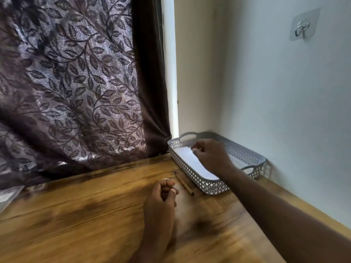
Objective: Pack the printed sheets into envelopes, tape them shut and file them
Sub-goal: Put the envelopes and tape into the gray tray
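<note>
A grey perforated basket is set in the far right corner of a wooden table, close against the white wall. A white paper piece is laid flat inside the basket, along its bottom; whether it is an envelope or a loose sheet cannot be told, and no tape is made out on it.

The right hand is held over the basket, forearm crossed over the near right rim. Its fingers are curled down at the far end of the white paper piece and appear to touch it. Whether that edge is pinched or only touched cannot be told.

The left hand is rested on the table, near the basket's near corner but apart from it. It is motion-blurred. Its fingers are curled inward toward the palm; whether anything small is held cannot be told.

A thin brown pencil-like stick is laid on the table just beside the basket's long left wall, parallel to it. A dark leaf-patterned curtain is hung behind the table. A clear adhesive hook is stuck high on the wall. A pale plastic item is cut off at the left edge.
</note>
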The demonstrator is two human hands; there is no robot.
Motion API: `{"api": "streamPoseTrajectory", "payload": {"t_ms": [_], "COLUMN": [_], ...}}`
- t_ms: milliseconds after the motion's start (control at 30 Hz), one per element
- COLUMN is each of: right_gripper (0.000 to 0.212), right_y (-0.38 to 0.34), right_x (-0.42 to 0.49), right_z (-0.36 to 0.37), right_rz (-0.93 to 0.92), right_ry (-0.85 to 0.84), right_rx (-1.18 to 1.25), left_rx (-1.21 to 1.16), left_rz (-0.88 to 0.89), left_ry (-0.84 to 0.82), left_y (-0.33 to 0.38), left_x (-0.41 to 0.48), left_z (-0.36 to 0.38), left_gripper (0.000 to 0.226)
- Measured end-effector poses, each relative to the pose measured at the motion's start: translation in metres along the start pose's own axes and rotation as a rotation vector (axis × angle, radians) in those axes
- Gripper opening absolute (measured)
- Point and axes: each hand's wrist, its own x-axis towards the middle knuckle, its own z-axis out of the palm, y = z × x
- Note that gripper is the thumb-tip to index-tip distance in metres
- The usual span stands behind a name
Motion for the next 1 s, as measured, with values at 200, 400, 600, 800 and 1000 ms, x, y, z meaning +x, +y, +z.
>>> {"api": "streamPoseTrajectory", "payload": {"t_ms": [200,400,600,800,1000], "right_gripper": [0.018,0.024,0.021,0.038,0.042], "right_y": [-0.04,-0.015,-0.007,-0.008,-0.002], "right_x": [-0.053,-0.077,-0.077,-0.077,-0.075], "right_z": [0.043,0.083,0.094,0.09,0.088], "right_rz": [-0.166,-0.215,-0.204,-0.112,-0.034], "right_ry": [0.027,-0.227,-0.199,-0.242,-0.239], "right_rx": [0.071,-0.201,-0.297,-0.296,-0.277], "left_rx": [0.222,0.603,0.837,0.903,0.601], "left_rz": [0.008,0.054,0.039,0.09,0.033], "left_ry": [0.144,0.04,-0.053,-0.065,-0.042], "left_y": [-0.007,-0.017,-0.028,-0.03,-0.023], "left_x": [0.012,0.023,0.042,0.053,0.045], "left_z": [-0.012,-0.003,0.006,0.006,-0.021], "left_gripper": [0.018,0.048,0.061,0.041,0.03]}}
